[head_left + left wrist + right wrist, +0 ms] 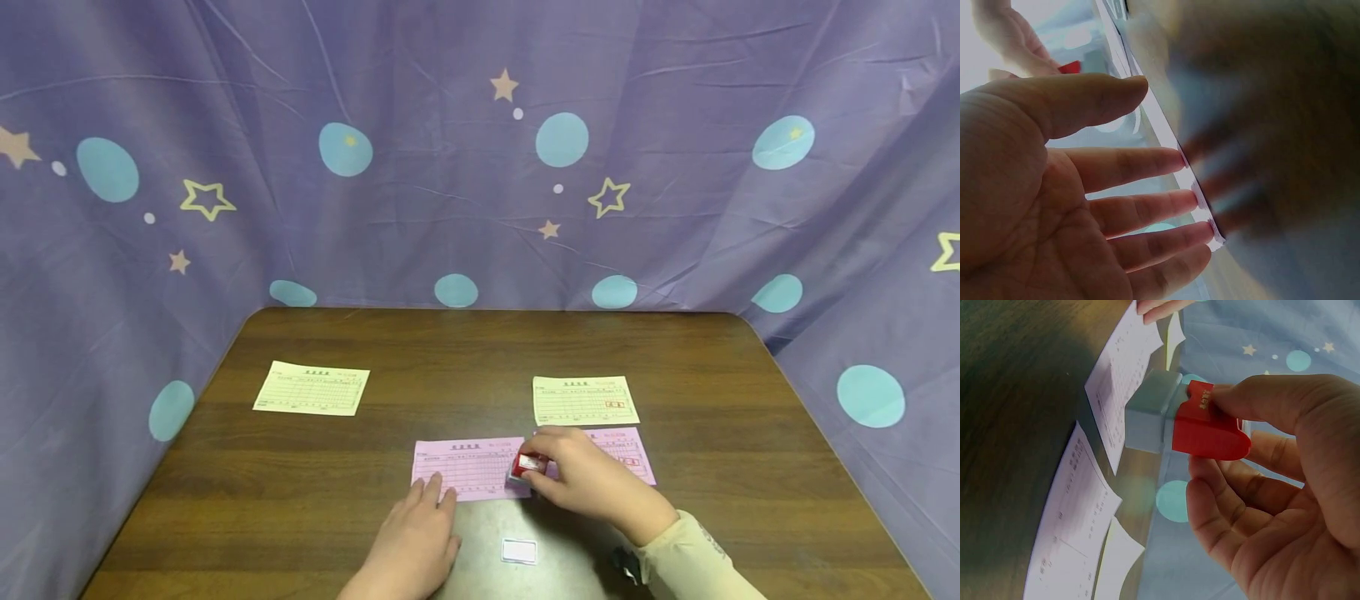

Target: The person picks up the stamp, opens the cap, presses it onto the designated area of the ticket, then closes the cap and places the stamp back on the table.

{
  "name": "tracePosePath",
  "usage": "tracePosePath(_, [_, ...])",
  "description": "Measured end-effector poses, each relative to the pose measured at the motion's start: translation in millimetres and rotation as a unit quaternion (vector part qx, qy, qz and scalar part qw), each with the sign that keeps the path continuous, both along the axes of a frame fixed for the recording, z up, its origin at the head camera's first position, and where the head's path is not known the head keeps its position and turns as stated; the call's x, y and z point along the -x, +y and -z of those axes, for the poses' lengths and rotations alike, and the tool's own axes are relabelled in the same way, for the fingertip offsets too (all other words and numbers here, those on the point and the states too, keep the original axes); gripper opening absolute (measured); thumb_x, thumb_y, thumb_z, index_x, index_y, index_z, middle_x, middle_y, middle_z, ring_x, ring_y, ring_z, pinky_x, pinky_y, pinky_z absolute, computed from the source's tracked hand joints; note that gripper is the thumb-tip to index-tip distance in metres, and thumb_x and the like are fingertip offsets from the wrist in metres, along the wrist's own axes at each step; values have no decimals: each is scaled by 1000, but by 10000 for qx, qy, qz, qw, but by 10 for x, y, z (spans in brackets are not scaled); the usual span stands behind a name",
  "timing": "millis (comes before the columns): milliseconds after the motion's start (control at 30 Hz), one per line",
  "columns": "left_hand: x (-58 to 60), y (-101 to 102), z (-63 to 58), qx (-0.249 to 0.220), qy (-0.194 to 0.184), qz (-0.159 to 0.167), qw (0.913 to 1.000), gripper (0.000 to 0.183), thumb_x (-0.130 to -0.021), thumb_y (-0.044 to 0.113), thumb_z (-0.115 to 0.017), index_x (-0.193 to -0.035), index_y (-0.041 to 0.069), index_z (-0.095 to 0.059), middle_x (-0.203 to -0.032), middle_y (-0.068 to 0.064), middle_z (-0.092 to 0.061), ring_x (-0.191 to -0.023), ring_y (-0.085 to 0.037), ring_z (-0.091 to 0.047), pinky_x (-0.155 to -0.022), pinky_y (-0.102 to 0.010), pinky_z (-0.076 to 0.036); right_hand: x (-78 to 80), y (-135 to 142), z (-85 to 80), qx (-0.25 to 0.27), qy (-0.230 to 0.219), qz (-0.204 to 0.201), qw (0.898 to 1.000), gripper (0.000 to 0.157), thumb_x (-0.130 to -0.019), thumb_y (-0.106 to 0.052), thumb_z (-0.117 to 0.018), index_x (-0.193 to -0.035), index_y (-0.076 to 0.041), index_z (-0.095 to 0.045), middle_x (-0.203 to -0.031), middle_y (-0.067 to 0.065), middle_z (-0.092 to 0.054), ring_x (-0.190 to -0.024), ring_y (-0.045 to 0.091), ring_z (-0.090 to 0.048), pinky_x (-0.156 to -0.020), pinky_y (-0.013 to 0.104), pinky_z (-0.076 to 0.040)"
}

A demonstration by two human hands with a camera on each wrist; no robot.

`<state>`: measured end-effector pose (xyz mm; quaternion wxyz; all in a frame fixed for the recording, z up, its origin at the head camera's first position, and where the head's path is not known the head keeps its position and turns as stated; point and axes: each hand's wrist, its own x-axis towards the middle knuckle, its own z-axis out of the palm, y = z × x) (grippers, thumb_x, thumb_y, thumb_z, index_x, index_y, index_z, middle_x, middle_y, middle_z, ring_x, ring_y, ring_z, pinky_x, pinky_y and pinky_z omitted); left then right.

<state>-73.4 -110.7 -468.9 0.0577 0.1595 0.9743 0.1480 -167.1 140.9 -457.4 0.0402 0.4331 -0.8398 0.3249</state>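
Stamp (530, 464), red at the top and pale grey below, is over the right end of the left pink slip (468, 467), a little right of the middle of the worktop (225, 500) and nearer my side than the far edge. With my right hand (588, 483) I pinch it by the red top (1207, 434), thumb against one face and fingertips against the opposite one, leaving the grey body (1150, 415) free below. Whether its base touches the paper I cannot tell.

My left hand (416, 533) lies with fingers straight, the tips resting on that slip's near left corner. The right pink slip (626, 450) is just beside it, partly under my right hand; the right yellow slip (581, 402) is beyond, and the left yellow slip (311, 390) lies toward the worktop's far left corner. A small white rectangle (519, 551) sits toward the near edge.

I judge the stamp light, stiff and hard to damage, its smooth faces perhaps a bit slick, so the red top is the right place for my grip. The slips look thin, limp and apt to slide, best held flat at a corner.
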Motion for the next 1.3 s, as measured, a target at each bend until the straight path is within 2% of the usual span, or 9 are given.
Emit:
tracePosePath(267, [-3,1,3,47,75,76,9999,54,-85,22,-77,-127,-10,-63,-138,-34,-51,-125,-54,-49,-98,-64,-44,32,-125,54,-242,126,-64,9996,8,-87,-10,-79,-93,-9,-74,-84,-6,-61,-73,6,-55,-68,22,-51])
tracePosePath(467, [1,-3,-6,39,-23,63,10000,55,-85,23,-77,-127,-10,-63,-139,-34,-51,-126,-54,-48,-99,-64,-43,70,-179,55,-416,9,-49,9991,6,-89,-12,-79,-94,-11,-75,-84,-7,-59,-71,5,-53,-65,19,-48])
tracePosePath(767, [4,5,-25,43,-24,82,10000,55,-85,23,-78,-126,-10,-64,-137,-34,-52,-125,-54,-49,-100,-64,-43,96,-220,91,-399,-229,-133,9989,8,-88,-9,-79,-96,-9,-76,-87,-6,-61,-72,3,-55,-64,17,-48])
tracePosePath(1300, [1,-11,-23,-22,-172,14,9998,56,-85,23,-78,-128,-10,-63,-140,-34,-49,-128,-54,-47,-99,-65,-42,91,-280,94,-542,-150,-16,9984,10,-87,-7,-77,-97,-8,-76,-87,-4,-62,-73,5,-57,-66,17,-50])
